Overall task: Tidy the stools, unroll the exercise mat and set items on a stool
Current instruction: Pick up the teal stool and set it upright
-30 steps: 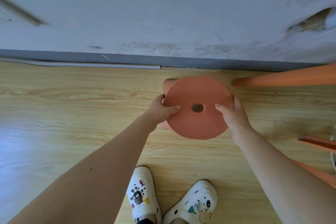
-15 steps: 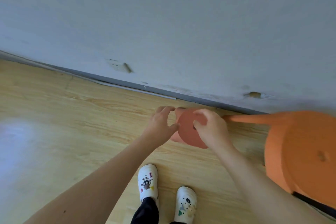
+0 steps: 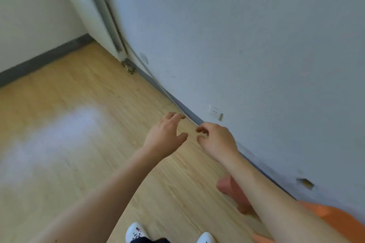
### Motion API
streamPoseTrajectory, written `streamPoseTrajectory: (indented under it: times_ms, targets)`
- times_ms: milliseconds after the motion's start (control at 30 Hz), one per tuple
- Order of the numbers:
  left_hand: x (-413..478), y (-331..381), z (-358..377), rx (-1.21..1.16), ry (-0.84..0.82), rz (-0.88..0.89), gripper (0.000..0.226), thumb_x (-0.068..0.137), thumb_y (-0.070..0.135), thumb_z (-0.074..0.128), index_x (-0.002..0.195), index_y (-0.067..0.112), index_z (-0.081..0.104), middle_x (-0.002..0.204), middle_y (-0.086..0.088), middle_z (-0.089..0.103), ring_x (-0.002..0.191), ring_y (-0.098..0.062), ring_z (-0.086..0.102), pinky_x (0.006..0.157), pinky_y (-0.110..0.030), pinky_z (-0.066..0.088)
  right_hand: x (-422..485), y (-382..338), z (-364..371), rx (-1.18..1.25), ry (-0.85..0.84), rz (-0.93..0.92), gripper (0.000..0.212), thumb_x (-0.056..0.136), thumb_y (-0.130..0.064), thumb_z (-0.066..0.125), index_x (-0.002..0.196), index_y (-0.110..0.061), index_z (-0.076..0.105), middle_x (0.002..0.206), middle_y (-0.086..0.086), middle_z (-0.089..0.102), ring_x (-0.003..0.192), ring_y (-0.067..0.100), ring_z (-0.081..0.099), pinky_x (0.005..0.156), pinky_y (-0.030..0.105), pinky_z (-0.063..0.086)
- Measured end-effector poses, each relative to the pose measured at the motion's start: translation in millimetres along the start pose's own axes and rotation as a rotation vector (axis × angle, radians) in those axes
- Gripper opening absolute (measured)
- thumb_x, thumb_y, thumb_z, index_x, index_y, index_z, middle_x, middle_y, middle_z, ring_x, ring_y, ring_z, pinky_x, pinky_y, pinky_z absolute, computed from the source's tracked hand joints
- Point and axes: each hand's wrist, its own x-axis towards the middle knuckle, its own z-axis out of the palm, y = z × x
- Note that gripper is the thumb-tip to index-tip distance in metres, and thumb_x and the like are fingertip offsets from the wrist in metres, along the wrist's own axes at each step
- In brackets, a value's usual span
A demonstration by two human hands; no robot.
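Your left hand [image 3: 165,136] and right hand [image 3: 216,140] hold nothing, fingers loosely curled, close together above the wooden floor [image 3: 79,104] near the wall [image 3: 256,45]. The salmon-pink stool [image 3: 229,185] stands by the wall, partly hidden under your right forearm. An orange stool [image 3: 335,221] shows at the lower right edge.

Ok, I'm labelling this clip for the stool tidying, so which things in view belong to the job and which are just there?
Part of the job:
pink stool, partly behind the right forearm
orange stool, bottom right corner
left hand and right hand, both holding nothing

Just there:
wall socket
wall pipes
white shoes
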Motion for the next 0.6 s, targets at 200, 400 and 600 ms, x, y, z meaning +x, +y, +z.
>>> streamPoseTrajectory:
  times_ms: [200,400,600]
  targets:
    - [-81.2,-85.9,-116.2,0.071,0.236,-0.17,0.054,0.086,0.039,0.061,0.135,0.027,0.042,0.141,0.006,0.042,0.123,-0.018,0.046,0.089,-0.027,0.038,-9.9,-164.0,44.9,-0.077,-0.106,-0.29,0.028,0.088,-0.026,0.056,0.115,-0.024,0.064,0.111,-0.003,0.067,0.1,0.015,0.061,0.08,0.033,0.052]
    - [-200.9,-216.1,-212.4,0.093,0.373,-0.435,0.055,0.086,0.042,0.06,0.136,0.029,0.041,0.141,0.009,0.041,0.124,-0.015,0.044,0.087,-0.028,0.04,-42.5,-333.3,143.0,-0.169,-0.224,-0.519,0.024,0.086,-0.029,0.057,0.108,-0.026,0.067,0.102,-0.006,0.069,0.094,0.013,0.063,0.078,0.032,0.054]
    - [-340.8,-348.1,-289.9,0.048,0.491,-0.681,0.053,0.086,0.039,0.058,0.136,0.03,0.041,0.141,0.011,0.04,0.119,-0.014,0.047,0.082,-0.026,0.039,-88.5,-488.8,268.9,-0.203,-0.347,-0.686,0.022,0.086,-0.026,0.055,0.104,-0.027,0.068,0.1,-0.01,0.069,0.092,0.011,0.063,0.074,0.029,0.052]
